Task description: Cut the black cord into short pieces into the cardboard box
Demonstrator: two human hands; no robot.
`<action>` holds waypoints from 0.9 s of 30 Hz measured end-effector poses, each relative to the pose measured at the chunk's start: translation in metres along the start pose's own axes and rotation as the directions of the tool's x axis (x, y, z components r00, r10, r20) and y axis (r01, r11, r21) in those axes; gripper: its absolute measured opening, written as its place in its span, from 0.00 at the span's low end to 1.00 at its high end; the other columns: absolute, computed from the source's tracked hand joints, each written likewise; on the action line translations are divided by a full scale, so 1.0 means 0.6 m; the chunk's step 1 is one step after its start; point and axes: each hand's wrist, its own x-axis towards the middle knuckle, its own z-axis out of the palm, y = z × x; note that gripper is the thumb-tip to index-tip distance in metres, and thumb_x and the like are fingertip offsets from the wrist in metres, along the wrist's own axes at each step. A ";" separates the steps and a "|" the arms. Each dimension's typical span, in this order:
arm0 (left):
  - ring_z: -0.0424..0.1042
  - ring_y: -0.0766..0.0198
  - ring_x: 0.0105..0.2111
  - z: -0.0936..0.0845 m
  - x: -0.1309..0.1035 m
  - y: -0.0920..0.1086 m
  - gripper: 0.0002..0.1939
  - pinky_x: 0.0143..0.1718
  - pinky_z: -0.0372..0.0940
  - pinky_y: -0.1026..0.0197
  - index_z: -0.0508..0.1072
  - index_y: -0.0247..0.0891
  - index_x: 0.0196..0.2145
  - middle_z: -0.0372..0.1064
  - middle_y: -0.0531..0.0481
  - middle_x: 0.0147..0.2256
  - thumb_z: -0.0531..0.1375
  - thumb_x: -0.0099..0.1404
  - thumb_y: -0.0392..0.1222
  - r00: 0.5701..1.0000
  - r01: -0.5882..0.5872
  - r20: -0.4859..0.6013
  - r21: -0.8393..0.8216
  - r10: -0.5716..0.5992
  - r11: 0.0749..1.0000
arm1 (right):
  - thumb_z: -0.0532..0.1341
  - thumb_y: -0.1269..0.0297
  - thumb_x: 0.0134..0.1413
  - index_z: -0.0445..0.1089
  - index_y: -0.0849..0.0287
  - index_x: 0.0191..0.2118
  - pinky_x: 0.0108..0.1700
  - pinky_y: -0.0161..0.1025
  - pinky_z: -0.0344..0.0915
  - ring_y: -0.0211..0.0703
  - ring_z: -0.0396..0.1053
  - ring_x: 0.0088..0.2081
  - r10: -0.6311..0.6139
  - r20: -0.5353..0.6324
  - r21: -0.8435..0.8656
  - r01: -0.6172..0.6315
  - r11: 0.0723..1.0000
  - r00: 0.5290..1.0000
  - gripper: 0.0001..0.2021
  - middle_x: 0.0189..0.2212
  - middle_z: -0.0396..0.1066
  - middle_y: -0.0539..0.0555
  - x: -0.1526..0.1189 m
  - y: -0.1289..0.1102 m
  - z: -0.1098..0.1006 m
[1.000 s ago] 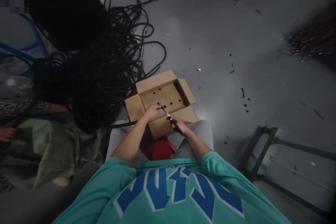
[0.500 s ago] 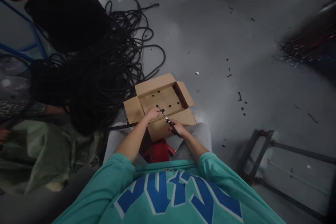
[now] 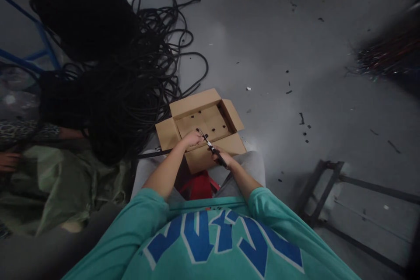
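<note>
Barely anything has shifted since 0.5 s ago, just the view. I've got scissors [image 3: 210,144] clasped in my right hand [image 3: 223,156], blades above the carton [image 3: 167,134], beside the black cord [image 3: 154,154] my left hand [image 3: 193,138] seems to pinch. Roughly 5 dark bits [image 3: 213,130] lie inside; heaped cord [image 3: 114,78] suggests plenty remains.

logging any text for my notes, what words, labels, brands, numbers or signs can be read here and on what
No word reads for certain.
Teal shirt: large blue letters edged in white, too stylised at this angle to quote.
Small marks above them: too small to read.
Cardboard box: no print visible.
Black-handled tool: no lettering discernible.
</note>
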 end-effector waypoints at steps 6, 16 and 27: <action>0.44 0.76 0.09 -0.005 0.015 -0.006 0.12 0.14 0.39 0.68 0.58 0.34 0.14 0.44 0.59 0.08 0.53 0.52 0.35 1.000 -0.019 0.013 0.029 0.019 0.999 | 0.54 0.70 0.27 0.60 0.57 0.38 0.14 0.27 0.44 0.27 0.48 0.11 0.028 -0.024 0.045 -0.027 0.999 0.999 0.22 0.10 0.52 0.39 0.009 0.009 0.002; 0.48 0.75 0.09 -0.001 0.035 -0.021 0.13 0.13 0.42 0.69 0.59 0.34 0.13 0.47 0.58 0.08 0.55 0.51 0.40 1.000 -0.013 0.014 0.129 0.011 0.992 | 0.55 0.72 0.28 0.62 0.61 0.39 0.15 0.27 0.45 0.27 0.48 0.10 0.015 -0.087 -0.027 -0.018 0.999 0.996 0.23 0.10 0.52 0.39 0.020 0.023 0.003; 0.47 0.75 0.10 0.001 0.032 -0.018 0.11 0.13 0.41 0.68 0.61 0.33 0.14 0.47 0.58 0.08 0.54 0.50 0.37 1.000 0.019 0.011 0.097 -0.020 0.995 | 0.54 0.74 0.27 0.62 0.59 0.40 0.15 0.28 0.44 0.27 0.48 0.12 0.027 -0.067 -0.033 -0.029 0.999 0.997 0.24 0.12 0.52 0.40 0.019 0.021 0.000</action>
